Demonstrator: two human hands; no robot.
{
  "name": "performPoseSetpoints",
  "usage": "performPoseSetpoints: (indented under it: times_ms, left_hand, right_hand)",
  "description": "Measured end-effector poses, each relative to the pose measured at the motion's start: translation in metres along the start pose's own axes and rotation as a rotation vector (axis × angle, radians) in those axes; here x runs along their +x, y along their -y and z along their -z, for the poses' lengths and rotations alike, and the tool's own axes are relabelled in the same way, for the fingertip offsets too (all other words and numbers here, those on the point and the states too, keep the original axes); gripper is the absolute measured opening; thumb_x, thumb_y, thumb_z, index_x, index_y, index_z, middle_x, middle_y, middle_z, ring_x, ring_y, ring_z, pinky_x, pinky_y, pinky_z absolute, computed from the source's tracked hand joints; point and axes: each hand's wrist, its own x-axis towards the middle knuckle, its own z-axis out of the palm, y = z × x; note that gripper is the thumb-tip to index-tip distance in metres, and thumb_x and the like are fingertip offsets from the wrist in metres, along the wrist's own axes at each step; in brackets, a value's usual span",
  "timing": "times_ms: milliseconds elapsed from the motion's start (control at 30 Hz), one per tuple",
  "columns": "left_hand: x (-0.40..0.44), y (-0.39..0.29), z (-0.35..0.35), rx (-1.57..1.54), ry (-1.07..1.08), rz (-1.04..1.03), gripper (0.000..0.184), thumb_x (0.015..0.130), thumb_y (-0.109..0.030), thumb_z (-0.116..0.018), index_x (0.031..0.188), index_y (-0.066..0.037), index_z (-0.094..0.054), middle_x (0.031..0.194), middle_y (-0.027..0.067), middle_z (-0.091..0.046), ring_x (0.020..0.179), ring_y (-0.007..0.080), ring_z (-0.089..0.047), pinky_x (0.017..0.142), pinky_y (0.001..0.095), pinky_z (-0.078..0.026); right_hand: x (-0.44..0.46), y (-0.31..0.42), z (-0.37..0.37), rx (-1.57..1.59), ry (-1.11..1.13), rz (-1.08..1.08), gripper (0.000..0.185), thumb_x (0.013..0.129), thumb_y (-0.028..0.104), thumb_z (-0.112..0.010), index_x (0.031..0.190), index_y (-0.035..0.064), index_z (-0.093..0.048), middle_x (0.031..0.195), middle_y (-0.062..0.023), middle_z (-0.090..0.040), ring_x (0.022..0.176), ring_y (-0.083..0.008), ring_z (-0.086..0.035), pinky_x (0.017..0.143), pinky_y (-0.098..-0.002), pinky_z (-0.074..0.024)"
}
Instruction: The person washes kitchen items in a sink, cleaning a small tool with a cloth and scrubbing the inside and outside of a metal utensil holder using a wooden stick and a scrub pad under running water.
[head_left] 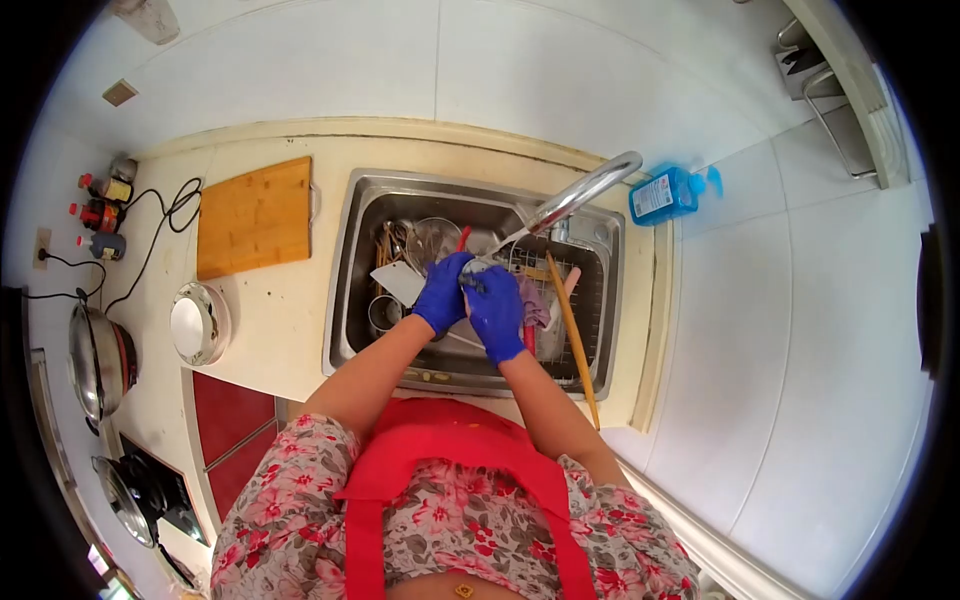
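Both my hands wear blue gloves and meet over the middle of the steel sink [345, 215], below the mouth of the faucet [585, 192]. My left hand [442, 292] is closed round the side of a small greyish item [478, 266], too small to name. My right hand [497, 312] is closed on the same item from the other side. Left of my hands in the sink lie a white square piece [399, 283], a metal cup [384, 312], cutlery and a clear bowl [433, 240]. A purple cloth [534, 303] lies just right of my right hand.
A wire rack fills the sink's right side, with a long wooden stick [574, 345] leaning across the front rim. A blue soap bottle [662, 196] stands behind right. On the left counter are a cutting board [256, 218], stacked bowls [199, 323] and a lidded pan [97, 358].
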Motion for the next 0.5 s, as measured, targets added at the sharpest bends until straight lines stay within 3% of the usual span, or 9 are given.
performPoseSetpoints:
  times_ms: [67, 133, 200, 233, 267, 333, 400, 467, 500]
  left_hand:
    - [-0.004, -0.006, -0.002, -0.084, -0.066, -0.058, 0.055, 0.058, -0.022, -0.073, 0.105, -0.004, -0.049, 0.098, 0.0171, -0.052, 0.091, 0.0364, -0.050, 0.083, 0.0417, -0.038]
    - [0.006, -0.019, 0.007, -0.042, 0.047, 0.021, 0.057, 0.057, -0.021, -0.075, 0.105, -0.004, -0.049, 0.098, 0.0167, -0.052, 0.092, 0.0356, -0.050, 0.084, 0.0409, -0.039]
    - [0.010, -0.012, 0.005, -0.003, 0.038, 0.105, 0.056, 0.061, -0.024, -0.073, 0.107, -0.006, -0.048, 0.102, 0.0161, -0.054, 0.100, 0.0329, -0.050, 0.088, 0.0428, -0.034]
    - [0.009, -0.002, 0.000, -0.003, 0.031, 0.106, 0.056, 0.061, -0.024, -0.073, 0.107, -0.006, -0.048, 0.102, 0.0161, -0.054, 0.100, 0.0329, -0.050, 0.088, 0.0428, -0.034]
    - [0.006, 0.017, -0.012, -0.101, -0.003, 0.091, 0.058, 0.059, -0.022, -0.075, 0.108, -0.005, -0.048, 0.101, 0.0158, -0.053, 0.098, 0.0333, -0.050, 0.088, 0.0412, -0.036]
    - [0.001, 0.020, -0.014, -0.206, -0.023, 0.086, 0.061, 0.057, -0.020, -0.076, 0.108, -0.004, -0.048, 0.100, 0.0156, -0.052, 0.096, 0.0338, -0.050, 0.088, 0.0396, -0.038]
    - [0.007, -0.011, 0.006, -0.130, -0.006, 0.043, 0.060, 0.059, -0.021, -0.076, 0.109, -0.004, -0.048, 0.100, 0.0163, -0.052, 0.096, 0.0337, -0.050, 0.087, 0.0393, -0.039]
    - [0.011, -0.020, 0.008, -0.161, 0.024, 0.012, 0.061, 0.058, -0.022, -0.076, 0.109, -0.003, -0.047, 0.101, 0.0170, -0.052, 0.097, 0.0343, -0.050, 0.087, 0.0394, -0.039]
    - [0.011, -0.018, 0.008, -0.118, 0.034, 0.046, 0.060, 0.059, -0.022, -0.076, 0.108, -0.003, -0.047, 0.101, 0.0174, -0.052, 0.097, 0.0339, -0.050, 0.087, 0.0384, -0.039]
  right_hand:
    - [0.013, -0.013, -0.002, -0.079, 0.129, -0.019, 0.011, 0.070, 0.012, -0.060, 0.077, 0.0037, -0.060, 0.079, -0.0153, -0.056, 0.078, -0.0339, -0.053, 0.070, -0.0409, -0.0409]
    - [0.026, -0.023, 0.011, -0.167, 0.198, -0.019, 0.010, 0.068, 0.013, -0.057, 0.074, 0.0067, -0.063, 0.083, -0.0147, -0.058, 0.073, -0.0338, -0.053, 0.070, -0.0412, -0.0416]
    - [0.021, -0.028, 0.019, -0.043, 0.486, -0.270, 0.011, 0.070, 0.013, -0.057, 0.077, 0.0057, -0.062, 0.085, -0.0161, -0.058, 0.074, -0.0338, -0.053, 0.071, -0.0419, -0.0414]
    - [0.002, -0.017, 0.011, -0.076, 0.127, -0.151, 0.010, 0.072, 0.013, -0.058, 0.078, 0.0063, -0.063, 0.086, -0.0149, -0.059, 0.075, -0.0333, -0.054, 0.071, -0.0423, -0.0417]
    - [0.005, -0.007, 0.001, -0.075, 0.130, -0.145, 0.010, 0.072, 0.013, -0.058, 0.078, 0.0063, -0.063, 0.086, -0.0149, -0.059, 0.075, -0.0333, -0.054, 0.071, -0.0423, -0.0417]
    - [0.006, 0.012, -0.006, 0.090, -0.045, 0.068, 0.009, 0.074, 0.013, -0.058, 0.077, 0.0063, -0.063, 0.084, -0.0154, -0.058, 0.076, -0.0338, -0.054, 0.071, -0.0431, -0.0419]
    - [0.015, -0.009, -0.001, -0.053, 0.084, 0.080, 0.012, 0.071, 0.012, -0.061, 0.080, 0.0049, -0.061, 0.085, -0.0156, -0.058, 0.078, -0.0348, -0.055, 0.069, -0.0427, -0.0430]
    - [0.038, -0.020, 0.009, -0.144, 0.284, -0.062, 0.009, 0.073, 0.013, -0.058, 0.077, 0.0063, -0.061, 0.083, -0.0126, -0.058, 0.079, -0.0331, -0.054, 0.071, -0.0413, -0.0421]
    - [0.035, -0.029, 0.010, -0.080, 0.234, -0.108, 0.009, 0.072, 0.013, -0.058, 0.078, 0.0071, -0.062, 0.083, -0.0117, -0.058, 0.079, -0.0319, -0.054, 0.071, -0.0406, -0.0421]
